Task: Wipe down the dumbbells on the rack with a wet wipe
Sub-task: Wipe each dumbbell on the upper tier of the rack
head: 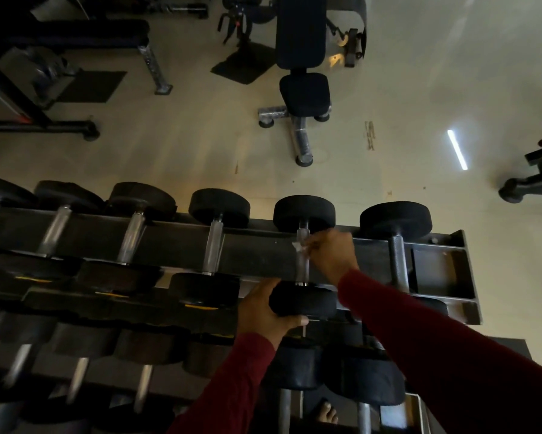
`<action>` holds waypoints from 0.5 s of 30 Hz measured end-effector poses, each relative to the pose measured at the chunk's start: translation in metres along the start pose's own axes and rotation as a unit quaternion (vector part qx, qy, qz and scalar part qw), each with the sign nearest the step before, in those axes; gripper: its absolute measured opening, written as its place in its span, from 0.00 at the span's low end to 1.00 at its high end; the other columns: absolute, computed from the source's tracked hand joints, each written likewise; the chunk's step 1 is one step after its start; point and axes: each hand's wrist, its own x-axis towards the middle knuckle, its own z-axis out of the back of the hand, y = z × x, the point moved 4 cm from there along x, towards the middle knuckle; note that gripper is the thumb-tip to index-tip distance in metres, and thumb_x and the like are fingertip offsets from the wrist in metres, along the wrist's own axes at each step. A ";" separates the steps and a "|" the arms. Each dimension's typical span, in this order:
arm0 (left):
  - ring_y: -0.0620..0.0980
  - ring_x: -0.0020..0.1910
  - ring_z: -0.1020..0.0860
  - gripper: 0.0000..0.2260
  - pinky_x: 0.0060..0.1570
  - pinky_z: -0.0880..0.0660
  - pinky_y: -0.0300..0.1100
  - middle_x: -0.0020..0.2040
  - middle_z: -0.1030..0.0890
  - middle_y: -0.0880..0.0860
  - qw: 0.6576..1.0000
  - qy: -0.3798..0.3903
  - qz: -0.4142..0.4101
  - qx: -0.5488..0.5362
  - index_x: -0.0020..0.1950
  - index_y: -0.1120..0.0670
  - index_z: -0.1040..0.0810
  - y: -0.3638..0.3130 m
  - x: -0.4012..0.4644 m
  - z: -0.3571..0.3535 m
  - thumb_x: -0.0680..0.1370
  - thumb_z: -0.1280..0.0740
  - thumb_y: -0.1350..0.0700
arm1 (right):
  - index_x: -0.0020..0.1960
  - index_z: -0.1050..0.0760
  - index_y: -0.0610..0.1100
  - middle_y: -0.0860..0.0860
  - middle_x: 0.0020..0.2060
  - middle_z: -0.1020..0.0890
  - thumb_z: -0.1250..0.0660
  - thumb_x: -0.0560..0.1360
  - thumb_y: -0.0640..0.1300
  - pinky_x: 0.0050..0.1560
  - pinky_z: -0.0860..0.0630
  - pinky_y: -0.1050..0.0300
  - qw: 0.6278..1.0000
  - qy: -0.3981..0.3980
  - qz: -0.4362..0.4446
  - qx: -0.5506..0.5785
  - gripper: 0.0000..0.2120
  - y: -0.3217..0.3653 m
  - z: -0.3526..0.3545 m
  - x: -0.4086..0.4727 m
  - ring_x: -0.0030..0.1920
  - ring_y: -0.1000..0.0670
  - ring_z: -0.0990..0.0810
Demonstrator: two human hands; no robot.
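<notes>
A black dumbbell with a chrome handle lies across the top tier of the dark metal rack, second from the right end. My right hand grips that handle near its far end, with a small white wet wipe showing at the fingers. My left hand holds the near rubber head of the same dumbbell from its left side, thumb under it. Both arms wear dark red sleeves.
Several more black dumbbells fill the top tier to the left and one to the right; lower tiers hold more. Beyond the rack, a black adjustable bench and other gym machines stand on the pale floor. A bare foot shows below.
</notes>
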 end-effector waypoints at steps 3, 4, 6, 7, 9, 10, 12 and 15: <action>0.44 0.58 0.23 0.41 0.62 0.26 0.40 0.60 0.20 0.46 1.000 -0.012 0.013 0.002 0.66 0.51 0.22 0.002 -0.001 -0.003 0.55 0.15 0.49 | 0.50 0.14 0.45 0.47 0.46 0.15 0.34 0.75 0.35 0.47 0.23 0.61 0.995 0.009 0.061 -0.080 0.11 0.007 -0.004 0.022 0.43 0.49 0.16; 0.44 0.59 0.22 0.42 0.63 0.26 0.42 0.61 0.20 0.47 1.000 -0.015 0.020 -0.002 0.67 0.51 0.22 0.003 -0.001 -0.004 0.54 0.15 0.49 | 0.51 0.16 0.44 0.47 0.46 0.16 0.36 0.76 0.35 0.43 0.25 0.61 0.992 0.026 0.062 -0.103 0.11 0.006 -0.008 0.026 0.44 0.47 0.16; 0.43 0.59 0.22 0.43 0.63 0.26 0.42 0.62 0.19 0.47 0.999 -0.018 0.030 -0.003 0.67 0.49 0.22 0.003 -0.003 -0.007 0.54 0.15 0.47 | 0.50 0.18 0.44 0.47 0.44 0.17 0.37 0.78 0.38 0.40 0.26 0.61 0.985 0.048 0.088 -0.139 0.09 0.007 -0.017 0.023 0.43 0.46 0.16; 0.42 0.59 0.22 0.42 0.63 0.25 0.42 0.61 0.19 0.45 0.999 -0.021 0.034 0.001 0.67 0.47 0.22 0.003 -0.004 -0.008 0.53 0.15 0.46 | 0.50 0.20 0.45 0.48 0.43 0.18 0.38 0.78 0.40 0.40 0.24 0.59 0.977 0.062 0.118 -0.168 0.08 0.008 -0.021 0.017 0.43 0.47 0.17; 0.40 0.54 0.21 0.39 0.60 0.23 0.40 0.56 0.18 0.42 0.998 -0.030 0.051 -0.006 0.62 0.44 0.21 0.004 -0.005 -0.009 0.52 0.16 0.45 | 0.49 0.23 0.45 0.49 0.43 0.17 0.41 0.79 0.43 0.42 0.23 0.54 0.957 0.103 0.176 -0.208 0.08 0.009 -0.027 0.002 0.42 0.48 0.18; 0.38 0.53 0.20 0.37 0.58 0.22 0.40 0.54 0.17 0.41 0.998 -0.032 0.061 -0.012 0.60 0.43 0.21 0.004 -0.006 -0.009 0.52 0.16 0.45 | 0.50 0.23 0.44 0.47 0.43 0.17 0.41 0.80 0.43 0.44 0.22 0.52 0.943 0.120 0.213 -0.225 0.08 0.010 -0.029 -0.005 0.42 0.47 0.18; 0.37 0.50 0.20 0.34 0.56 0.21 0.40 0.51 0.17 0.39 0.996 -0.026 0.079 -0.022 0.57 0.43 0.21 0.005 -0.006 -0.010 0.52 0.17 0.46 | 0.52 0.23 0.42 0.45 0.47 0.17 0.40 0.80 0.42 0.47 0.21 0.53 0.900 0.140 0.275 -0.309 0.07 0.019 -0.029 -0.010 0.45 0.45 0.18; 0.38 0.48 0.20 0.33 0.53 0.21 0.39 0.48 0.17 0.39 0.996 -0.022 0.088 -0.019 0.54 0.43 0.20 0.005 -0.005 -0.009 0.51 0.17 0.46 | 0.53 0.23 0.39 0.44 0.49 0.19 0.38 0.78 0.38 0.43 0.23 0.53 0.859 0.144 0.279 -0.403 0.08 0.040 -0.021 0.006 0.49 0.43 0.18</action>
